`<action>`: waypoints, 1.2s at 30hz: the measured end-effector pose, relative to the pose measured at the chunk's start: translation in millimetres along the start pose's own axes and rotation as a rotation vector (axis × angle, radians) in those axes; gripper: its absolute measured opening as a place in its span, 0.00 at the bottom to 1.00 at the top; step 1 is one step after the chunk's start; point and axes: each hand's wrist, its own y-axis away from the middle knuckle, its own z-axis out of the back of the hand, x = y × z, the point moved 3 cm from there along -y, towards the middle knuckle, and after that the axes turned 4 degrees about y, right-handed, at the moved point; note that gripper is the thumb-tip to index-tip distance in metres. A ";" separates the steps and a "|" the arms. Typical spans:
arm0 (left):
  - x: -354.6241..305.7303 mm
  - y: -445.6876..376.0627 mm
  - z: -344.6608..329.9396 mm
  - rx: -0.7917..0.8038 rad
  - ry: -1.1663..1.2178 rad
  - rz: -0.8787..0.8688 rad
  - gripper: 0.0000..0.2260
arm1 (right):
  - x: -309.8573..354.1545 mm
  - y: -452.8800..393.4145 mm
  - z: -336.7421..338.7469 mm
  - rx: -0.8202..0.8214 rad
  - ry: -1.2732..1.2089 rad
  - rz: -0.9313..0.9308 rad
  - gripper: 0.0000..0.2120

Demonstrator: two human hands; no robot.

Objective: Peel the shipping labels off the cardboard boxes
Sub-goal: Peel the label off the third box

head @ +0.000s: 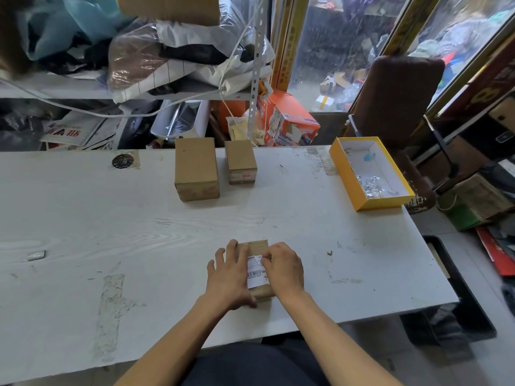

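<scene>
Table (111,218): white, worn, with scuffed patches and a round dark sticker (122,161) near the far left edge. A small grey scrap (36,255) lies at the left.

Small cardboard box (257,247): near the front edge of the table, lying flat, shipping label (255,271) on top with a barcode showing between the hands.

Left hand (230,277): fingers spread and straight, pressing flat on the left part of the box, thumb against its near corner.

Right hand (284,267): on the right part of the box, fingertips curled at the far edge of the label; whether they pinch it cannot be told.

Two more cardboard boxes, far side of the table, just beside each other: a larger one (196,168) on the left, a smaller one (240,161) with red print on the right. Well apart from the hands.

Yellow tray (345,174): open, white inside, at the far right of the table. Holds a heap of crumpled silvery-white scraps (370,186) at its near end and a small blue bit (369,156) toward the far end.

Behind the table: a shelf (55,91) piled with bagged clothing, an orange carton (289,121), a brown chair (395,93) at the right.
</scene>
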 end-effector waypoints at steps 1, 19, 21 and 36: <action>0.0 0.1 -0.1 0.000 -0.003 0.000 0.57 | 0.8 -0.5 0.6 0.005 -0.007 -0.008 0.06; 1.7 0.6 -1.5 -0.023 0.006 -0.006 0.56 | -0.7 -0.4 -4.5 0.008 -0.106 -0.021 0.05; 1.6 0.6 -2.3 -0.024 0.004 -0.007 0.57 | -1.9 -3.2 -4.7 0.027 -0.143 -0.054 0.02; 1.7 -0.7 -3.0 -0.034 0.005 -0.015 0.56 | -9.0 0.1 -7.1 0.011 -0.223 -0.031 0.08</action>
